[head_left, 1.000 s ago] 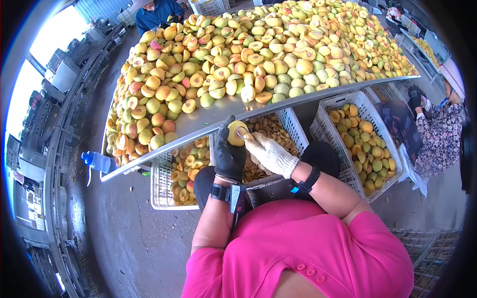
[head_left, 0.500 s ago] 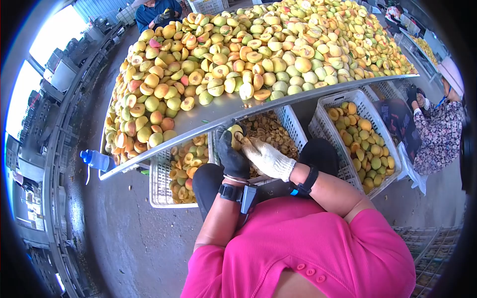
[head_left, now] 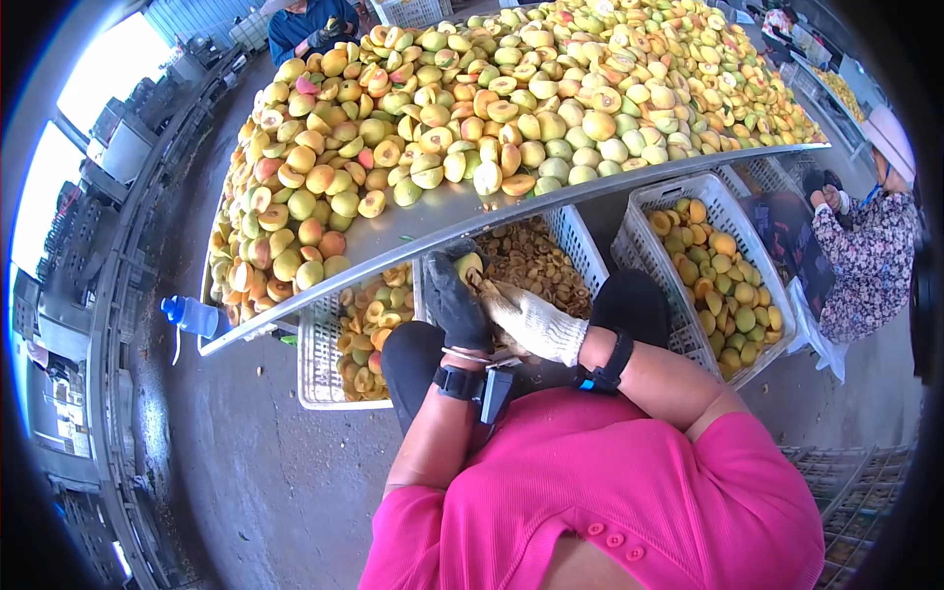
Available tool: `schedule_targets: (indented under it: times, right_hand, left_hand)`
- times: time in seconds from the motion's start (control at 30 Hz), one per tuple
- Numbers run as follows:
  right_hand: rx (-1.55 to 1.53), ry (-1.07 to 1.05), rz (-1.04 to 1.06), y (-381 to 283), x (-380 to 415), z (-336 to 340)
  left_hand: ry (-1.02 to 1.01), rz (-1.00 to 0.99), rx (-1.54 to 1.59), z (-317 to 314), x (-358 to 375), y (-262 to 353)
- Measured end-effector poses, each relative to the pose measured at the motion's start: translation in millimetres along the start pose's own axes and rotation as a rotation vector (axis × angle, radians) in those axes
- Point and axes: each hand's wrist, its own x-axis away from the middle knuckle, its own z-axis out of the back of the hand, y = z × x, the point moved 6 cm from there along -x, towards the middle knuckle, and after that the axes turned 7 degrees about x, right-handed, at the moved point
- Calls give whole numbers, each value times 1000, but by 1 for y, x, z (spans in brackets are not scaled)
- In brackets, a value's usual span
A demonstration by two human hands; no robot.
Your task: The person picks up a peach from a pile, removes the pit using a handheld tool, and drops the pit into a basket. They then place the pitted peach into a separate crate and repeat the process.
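Note:
My left hand (head_left: 456, 300), in a dark glove, is closed around a yellow-green peach half (head_left: 469, 264) just below the table's front edge. My right hand (head_left: 531, 317), in a white knitted glove, is closed with its fingertips against that fruit. Something small and dark shows at the right fingertips, too small to make out. Under both hands stands a white crate (head_left: 582, 246) with brown peach pits (head_left: 536, 258) in it.
A metal table (head_left: 379, 236) bears a large heap of cut peaches (head_left: 472, 108). White crates of peach halves stand left (head_left: 320, 379) and right (head_left: 678, 295) of my knees. A blue-capped bottle (head_left: 194, 317) is at the left corner. Other people (head_left: 865, 246) work at right and behind the table.
The peach half has turned in my left hand, so less of its cut face shows. Both hands stay close together in nearly the same place.

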Motion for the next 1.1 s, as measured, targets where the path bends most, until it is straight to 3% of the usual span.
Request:
schedule_targets:
  times: [0.07,0.13,0.2,0.23,0.3,0.37,0.43,0.5,0.57,0.63,0.7,0.73,0.8,0.87,0.97,1.07,1.1]
  right_hand:
    - [-92,-12,-154,1,5,2]
    - [-220,-61,-246,-10,10,2]
    - [3,82,52,-13,4,8]
    - [292,249,395,0,1,2]
    - [431,328,574,-7,5,-1]
    - [129,154,247,2,2,2]
    - [-173,-23,-83,-5,8,1]
    - [-363,-138,-311,-12,19,-1]
    - [-426,-180,-364,-18,23,0]
    - [-454,-196,-285,-18,20,-1]
    - [-502,-247,-268,-15,21,-4]
    - [-541,-299,-321,-13,21,-5]
    - [-576,-340,-331,-14,22,-7]
    - [-565,-319,-243,-19,23,-8]
    - [-663,-346,-371,-23,31,-11]
    - [-773,-406,-466,-20,36,-15]
    - [-799,-426,-481,-19,37,-17]
  left_hand:
    - [-100,78,103,-2,-1,-1]
    - [-12,246,433,-8,5,-39]
    - [33,300,553,-8,5,-40]
    - [33,270,509,-4,3,-13]
    - [39,228,431,-4,4,-2]
    - [49,203,362,-6,7,-15]
    - [-18,313,522,-7,6,-17]
    - [-55,372,617,-8,6,-19]
    - [-51,375,644,-8,5,-23]
    - [33,-229,-19,11,-4,8]
    - [-50,-247,-51,11,-6,13]
    - [-167,31,253,7,-9,1]
    - [-272,391,626,-3,-9,-4]
    - [-253,546,769,-7,-8,-4]
    - [-309,499,731,-7,-8,0]
    - [-404,631,803,-7,-5,5]
    - [-439,593,707,-5,-7,5]
